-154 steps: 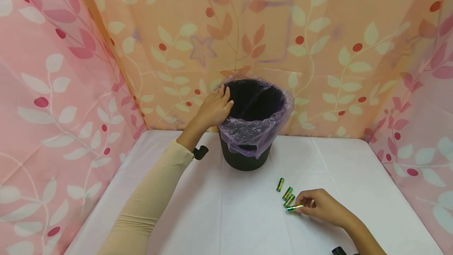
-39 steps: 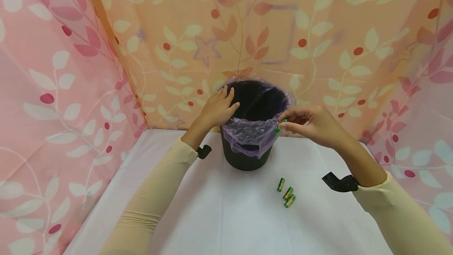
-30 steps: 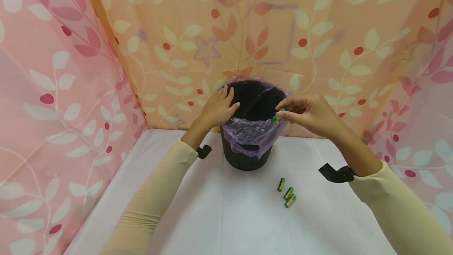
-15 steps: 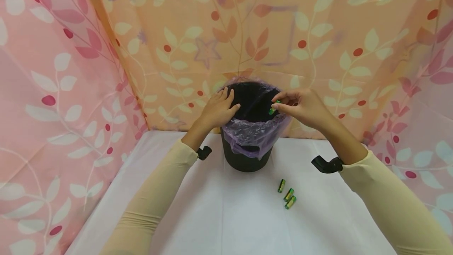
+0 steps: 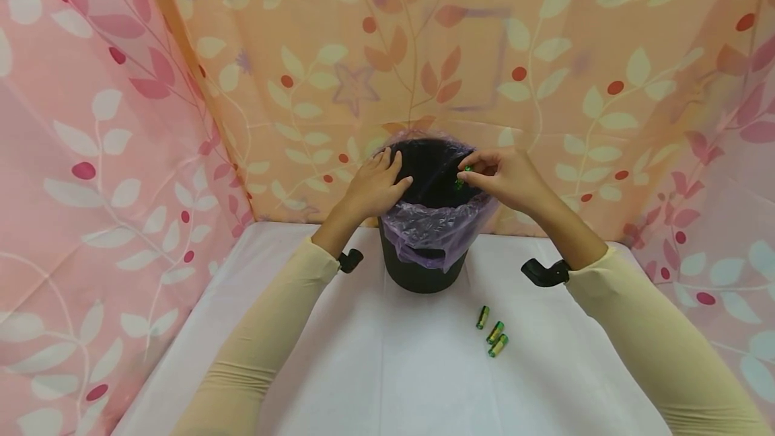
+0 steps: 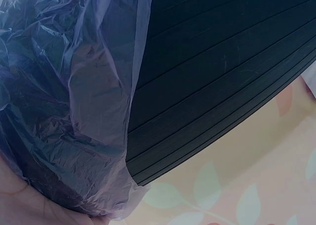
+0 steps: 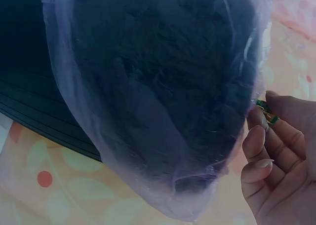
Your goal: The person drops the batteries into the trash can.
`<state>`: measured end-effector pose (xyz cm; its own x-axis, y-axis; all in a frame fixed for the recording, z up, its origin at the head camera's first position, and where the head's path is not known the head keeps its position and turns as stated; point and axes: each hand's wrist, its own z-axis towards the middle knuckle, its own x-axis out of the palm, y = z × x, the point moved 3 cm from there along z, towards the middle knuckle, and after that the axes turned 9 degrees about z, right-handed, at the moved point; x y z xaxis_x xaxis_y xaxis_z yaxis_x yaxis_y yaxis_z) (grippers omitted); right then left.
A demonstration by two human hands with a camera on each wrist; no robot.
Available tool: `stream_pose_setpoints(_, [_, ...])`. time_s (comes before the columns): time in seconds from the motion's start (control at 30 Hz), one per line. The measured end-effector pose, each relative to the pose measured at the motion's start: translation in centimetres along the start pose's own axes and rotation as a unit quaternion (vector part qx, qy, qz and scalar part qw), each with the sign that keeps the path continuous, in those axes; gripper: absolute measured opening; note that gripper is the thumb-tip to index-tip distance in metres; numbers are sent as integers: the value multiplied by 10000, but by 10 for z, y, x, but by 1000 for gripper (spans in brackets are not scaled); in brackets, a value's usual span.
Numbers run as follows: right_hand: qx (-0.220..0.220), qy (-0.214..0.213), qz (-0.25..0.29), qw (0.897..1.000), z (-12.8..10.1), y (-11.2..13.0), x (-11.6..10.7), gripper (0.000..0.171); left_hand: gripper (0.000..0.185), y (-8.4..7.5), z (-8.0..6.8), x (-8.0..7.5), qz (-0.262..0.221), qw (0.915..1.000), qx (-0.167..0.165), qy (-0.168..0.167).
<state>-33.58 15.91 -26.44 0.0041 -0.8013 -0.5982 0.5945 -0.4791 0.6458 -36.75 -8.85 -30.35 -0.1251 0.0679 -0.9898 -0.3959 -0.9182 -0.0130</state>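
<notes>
Pinching a green battery between thumb and fingertips, right hand above the open mouth of the bin, just inside its right rim. Seen again in the right wrist view: battery at the fingertips, hand curled beside the liner. Resting on the left rim, left hand, fingers straight and close together, flat on the purple liner; only a sliver of palm against the plastic in the left wrist view. Lying on the white table, near the bin's right front and well apart from both hands, three more batteries in a short row. Hanging behind and at both sides, leaf-patterned curtains.
</notes>
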Motion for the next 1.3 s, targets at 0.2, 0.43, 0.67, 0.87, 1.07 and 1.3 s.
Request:
stream_pose_setpoints(0.2, [-54,-125,83,9999,3,-7,2,16,71,-2,1,0,6,10000,11,-22])
stream_pose_setpoints(0.43, [-143,-178,159,9996,-3,-7,0,12,72,-4,3,-1,26,10000,53,-18])
stream_pose_setpoints(0.67, [-252,-257,125,9993,-22,-2,-1,10,71,0,2,-2,23,10000,-6,22])
stream_pose_setpoints(0.87, [-570,-361,332,9972,-45,-1,-2,6,71,0,1,0,-47,10000,44,13])
stream_pose_setpoints(1.07, [-712,-381,502,9955,-68,2,4,5,70,0,-1,0,-63,10000,42,-28])
stream_pose_setpoints(1.3, [-695,-319,631,9951,-87,0,7,8,69,-2,-2,-2,-63,10000,30,-55])
